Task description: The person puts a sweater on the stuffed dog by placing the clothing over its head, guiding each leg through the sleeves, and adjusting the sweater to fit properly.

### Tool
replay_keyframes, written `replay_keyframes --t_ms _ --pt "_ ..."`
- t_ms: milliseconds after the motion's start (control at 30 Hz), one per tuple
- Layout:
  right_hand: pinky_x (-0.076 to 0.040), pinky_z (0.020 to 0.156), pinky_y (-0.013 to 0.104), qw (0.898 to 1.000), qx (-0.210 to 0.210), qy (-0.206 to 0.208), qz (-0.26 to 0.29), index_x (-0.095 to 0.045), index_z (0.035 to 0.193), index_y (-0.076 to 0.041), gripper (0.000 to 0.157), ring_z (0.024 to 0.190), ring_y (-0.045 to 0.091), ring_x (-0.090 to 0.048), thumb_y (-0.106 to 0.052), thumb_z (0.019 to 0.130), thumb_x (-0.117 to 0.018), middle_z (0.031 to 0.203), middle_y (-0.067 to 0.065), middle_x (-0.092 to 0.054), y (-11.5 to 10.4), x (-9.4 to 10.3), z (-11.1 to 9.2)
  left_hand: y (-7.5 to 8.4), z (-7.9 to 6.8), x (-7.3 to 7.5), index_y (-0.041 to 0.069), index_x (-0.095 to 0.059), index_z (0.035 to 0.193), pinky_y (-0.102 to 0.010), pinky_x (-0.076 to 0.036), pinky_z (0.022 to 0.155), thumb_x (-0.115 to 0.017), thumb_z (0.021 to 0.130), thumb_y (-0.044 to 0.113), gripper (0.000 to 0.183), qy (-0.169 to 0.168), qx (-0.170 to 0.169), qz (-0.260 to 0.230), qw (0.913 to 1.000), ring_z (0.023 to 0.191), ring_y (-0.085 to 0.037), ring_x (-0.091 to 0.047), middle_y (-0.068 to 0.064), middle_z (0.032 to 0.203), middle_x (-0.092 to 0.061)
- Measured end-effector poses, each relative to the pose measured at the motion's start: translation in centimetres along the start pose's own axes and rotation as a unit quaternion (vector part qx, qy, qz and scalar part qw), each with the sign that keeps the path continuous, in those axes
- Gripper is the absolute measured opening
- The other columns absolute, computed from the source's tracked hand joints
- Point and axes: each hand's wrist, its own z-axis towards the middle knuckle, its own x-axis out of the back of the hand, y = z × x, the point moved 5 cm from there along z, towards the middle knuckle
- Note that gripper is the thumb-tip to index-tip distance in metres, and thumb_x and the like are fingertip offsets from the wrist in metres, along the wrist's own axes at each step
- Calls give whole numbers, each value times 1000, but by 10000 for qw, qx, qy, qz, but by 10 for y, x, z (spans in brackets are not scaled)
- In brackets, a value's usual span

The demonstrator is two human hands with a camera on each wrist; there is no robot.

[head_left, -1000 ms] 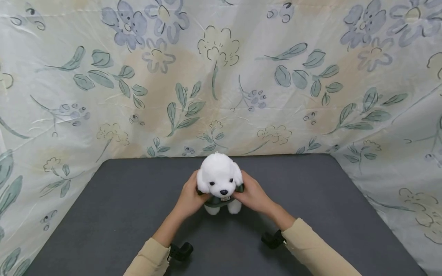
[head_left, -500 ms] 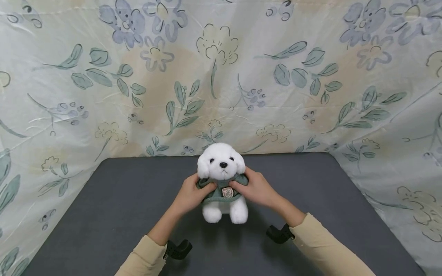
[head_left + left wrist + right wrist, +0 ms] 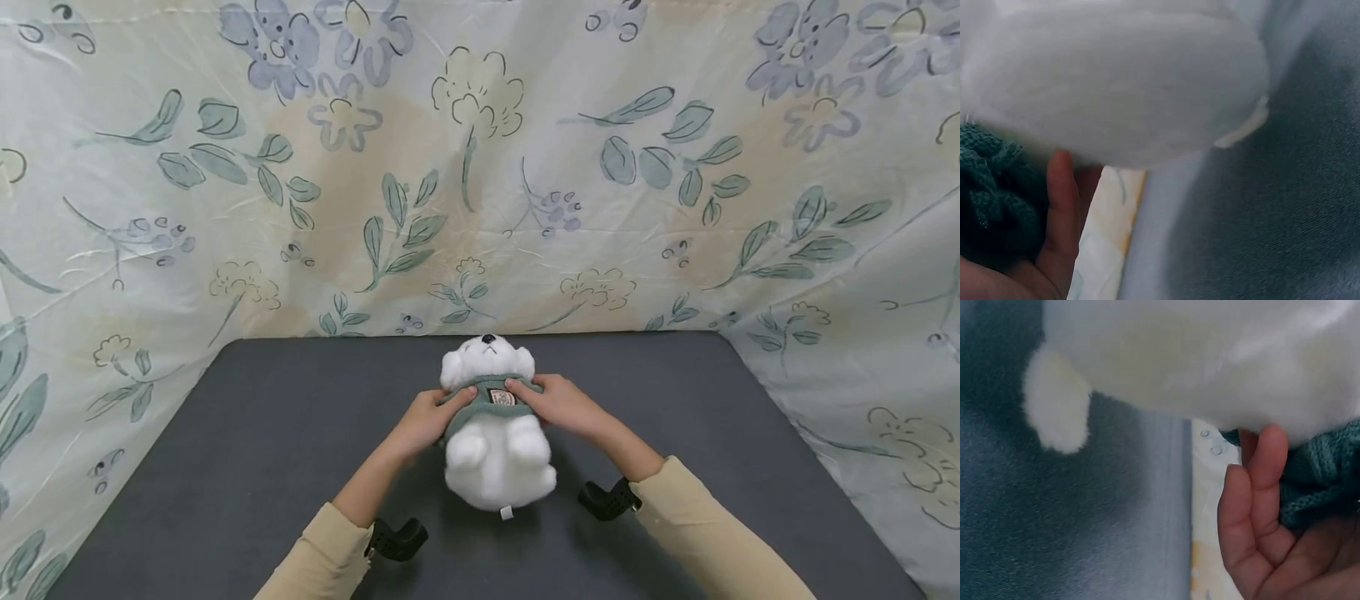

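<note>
Over the grey tabletop, left hand and right hand pinch a plush dog by its knit sweater, muzzle upward.

Head view: from above, person's side of table, faces fwd + down, far enough back to fit plush dog w/ floral cloth behind. L wrist cam: on inner wrist, looks past left hand at dog, v. close, so only part of it fits. R wrist cam: mirrors it from opp. side, past right hand, just as near. All 3 share dog, table, cloth
</note>
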Motion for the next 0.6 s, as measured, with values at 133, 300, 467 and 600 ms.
replay_keyframes --t_ms 133,300,467,600 --pt "-52 68 33 9985 -264 -172 446 -56 120 -3 67 74 14 -61 -60 87 -47 86 4 -60 10 -1 5 -9 8 -5 8 -59 72 -28 -38 52 -55 83 58 51 -79 241 -45 9997 52 -11 -43 1 58 -45" --pt "-49 64 36 9960 -480 -273 695 -59 105 -4 57 55 12 -46 -58 88 -47 58 -2 -42 21 -3 10 -20 19 -10 11 -57 68 -28 -35 51 -56 81 61 52 -81 521 -125 9985 48 -10 -36 3 53 -38" --pt "-51 68 35 9932 -499 -479 938 -56 114 -1 61 63 13 -52 -56 90 -45 70 2 -51 33 -7 14 -30 30 -11 10 -57 71 -28 -39 54 -55 81 61 52 15 664 -69 9978 52 -11 -41 3 57 -42" --pt "-53 74 38 9921 -515 -481 1034 -51 125 0 64 75 17 -59 -54 92 -43 92 10 -59 39 -9 16 -34 35 -7 7 -64 79 -27 -42 55 -54 83 59 54 213 647 109 9976 58 -11 -48 0 66 -52"
